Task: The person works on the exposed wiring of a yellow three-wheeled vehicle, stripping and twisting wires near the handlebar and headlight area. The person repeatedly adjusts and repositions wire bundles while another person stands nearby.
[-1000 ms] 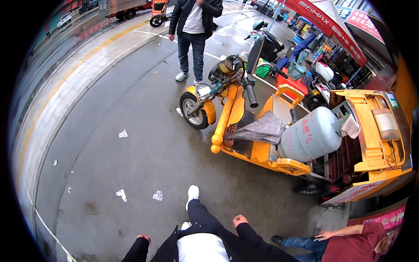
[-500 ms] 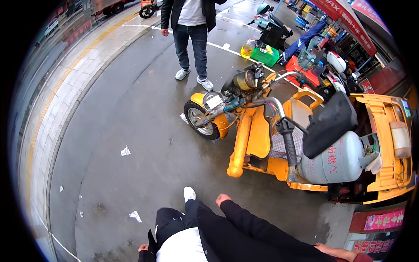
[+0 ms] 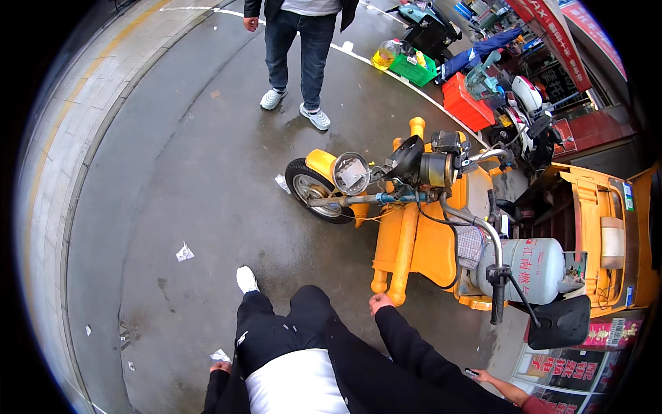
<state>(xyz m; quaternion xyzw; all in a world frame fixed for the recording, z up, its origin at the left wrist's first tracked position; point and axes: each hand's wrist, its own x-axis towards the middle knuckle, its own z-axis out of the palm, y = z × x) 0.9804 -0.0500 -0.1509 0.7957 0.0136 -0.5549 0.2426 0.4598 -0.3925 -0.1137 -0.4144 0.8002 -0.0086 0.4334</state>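
Observation:
My right hand (image 3: 379, 303) hangs with curled fingers close by the end of a yellow tubular bar (image 3: 403, 252) on a yellow cargo tricycle (image 3: 433, 252). Whether it touches the bar I cannot tell; nothing shows in it. At my side, my left hand (image 3: 221, 366) hangs low by the dark jacket, its fingers too small to make out. Above the tricycle's front wheel (image 3: 312, 190) sits a round headlamp (image 3: 351, 172). The handlebar (image 3: 483, 224) carries a black grip (image 3: 497, 303) and a black mirror (image 3: 560, 322). Behind it stands a grey gas cylinder (image 3: 527, 269).
A person (image 3: 296, 62) in jeans stands ahead. At the lower right, another person's hand (image 3: 480, 375) holds a small dark object. A green crate (image 3: 414, 67), a red crate (image 3: 467, 102) and parked scooters stand at the far right. Paper scraps (image 3: 184, 252) litter the wet ground; a kerb runs left.
My view has shifted, bringing me nearer the tricycle's front. The handlebar and mirror now appear lower. My right hand is closer to the yellow bar; my feet have stepped.

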